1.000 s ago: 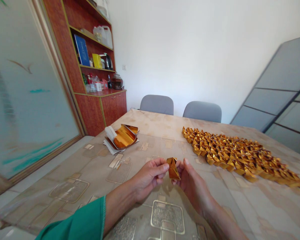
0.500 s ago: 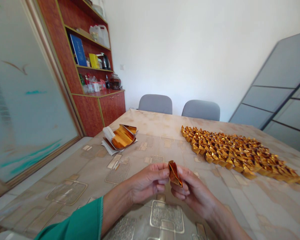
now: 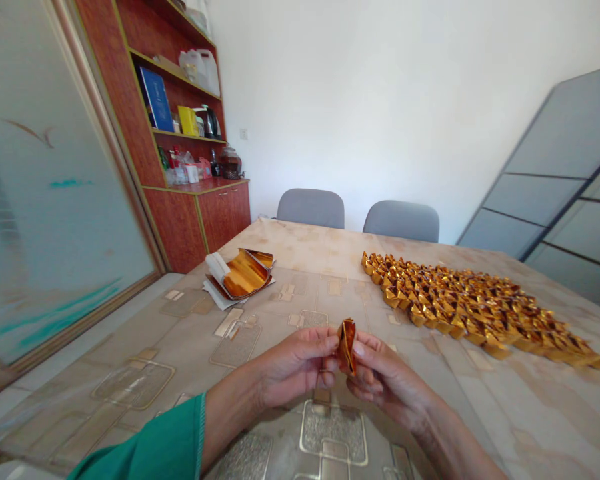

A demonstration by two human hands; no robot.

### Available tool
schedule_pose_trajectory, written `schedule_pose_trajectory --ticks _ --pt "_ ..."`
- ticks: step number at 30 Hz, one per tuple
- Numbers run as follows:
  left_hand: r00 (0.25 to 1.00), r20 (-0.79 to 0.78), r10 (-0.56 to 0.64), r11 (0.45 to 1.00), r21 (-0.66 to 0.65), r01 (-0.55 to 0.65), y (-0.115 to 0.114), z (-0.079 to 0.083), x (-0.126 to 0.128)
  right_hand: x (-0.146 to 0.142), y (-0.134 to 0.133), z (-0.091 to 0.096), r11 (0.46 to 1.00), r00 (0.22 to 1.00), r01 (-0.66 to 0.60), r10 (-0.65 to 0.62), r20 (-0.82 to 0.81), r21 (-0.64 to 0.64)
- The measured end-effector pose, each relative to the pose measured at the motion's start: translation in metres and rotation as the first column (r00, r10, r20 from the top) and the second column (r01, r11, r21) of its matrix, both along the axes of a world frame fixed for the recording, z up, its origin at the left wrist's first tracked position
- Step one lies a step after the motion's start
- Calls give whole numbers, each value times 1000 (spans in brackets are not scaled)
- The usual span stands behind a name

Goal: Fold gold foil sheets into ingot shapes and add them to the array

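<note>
A small folded gold foil paper ingot (image 3: 347,345) is held up over the near part of the table, its narrow opening facing me. My left hand (image 3: 305,360) pinches its left side between thumb and fingers. From the other side, my right hand (image 3: 383,373) grips it, thumb near the edge and fingers curled beneath. To the right, many finished-looking gold paper ingots (image 3: 460,300) stand in close rows. Further off on the left lies a loose stack of gold foil paper sheets (image 3: 247,273) with white backing, partly curled.
The table (image 3: 290,237) has a patterned cover. Two grey chairs (image 3: 311,208) (image 3: 401,220) stand at its far side. A red-brown cabinet (image 3: 195,220) with filled shelves is at the left, beside a frosted glass panel (image 3: 55,167). Grey panels (image 3: 545,153) lean at the right.
The foil ingot has turned slightly and now stands more upright between my fingers. My right hand has shifted a little, its thumb lower on the foil. Everything else stays where it was.
</note>
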State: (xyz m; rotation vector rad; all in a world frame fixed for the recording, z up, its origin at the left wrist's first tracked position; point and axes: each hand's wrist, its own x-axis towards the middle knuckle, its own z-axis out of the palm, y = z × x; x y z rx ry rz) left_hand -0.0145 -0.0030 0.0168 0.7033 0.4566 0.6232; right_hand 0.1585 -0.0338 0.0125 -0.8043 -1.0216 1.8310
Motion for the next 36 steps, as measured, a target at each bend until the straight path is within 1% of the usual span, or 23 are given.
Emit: schedule_pose_trajectory --ticks 2,4,5,7,8,11,15,20,25,31,34,36 --pt "1000 -15 -6 1000 -24 6 2 -2 -1 2 2 1 997 992 37 -44 117 63" --pt "1000 -21 -11 999 -41 10 2 -2 -2 4 4 2 981 967 108 -141 213 161" --pt "1000 -22 -20 999 -46 19 2 -2 -2 4 4 3 966 954 145 -194 229 214" --pt "999 -24 -41 998 -52 40 1 0 -2 5 4 5 935 943 201 -265 200 293" --pt "998 -25 -55 997 -53 54 1 1 -2 5 4 6 924 945 214 -278 173 316" --pt "996 -25 -81 996 -47 79 -2 3 -1 2 1 7 912 950 220 -281 136 347" --pt "996 2 -94 995 -45 94 -2 0 0 1 0 6 906 955 199 -265 134 372" --pt "996 -13 -92 994 -52 91 -3 -1 0 5 1 5 929 970 153 -207 130 338" --pt "993 5 -119 992 -50 119 1 -6 -1 7 0 7 961 976 124 -163 142 249" --pt "990 22 -139 985 -98 141 11 -16 -2 4 2 5 978 975 125 -152 160 168" --pt "993 12 -118 988 -98 119 12 -19 -1 4 4 3 985 977 133 -150 153 113" --pt "994 7 -108 989 -100 108 12 -20 0 5 5 2 989 974 126 -139 178 81"
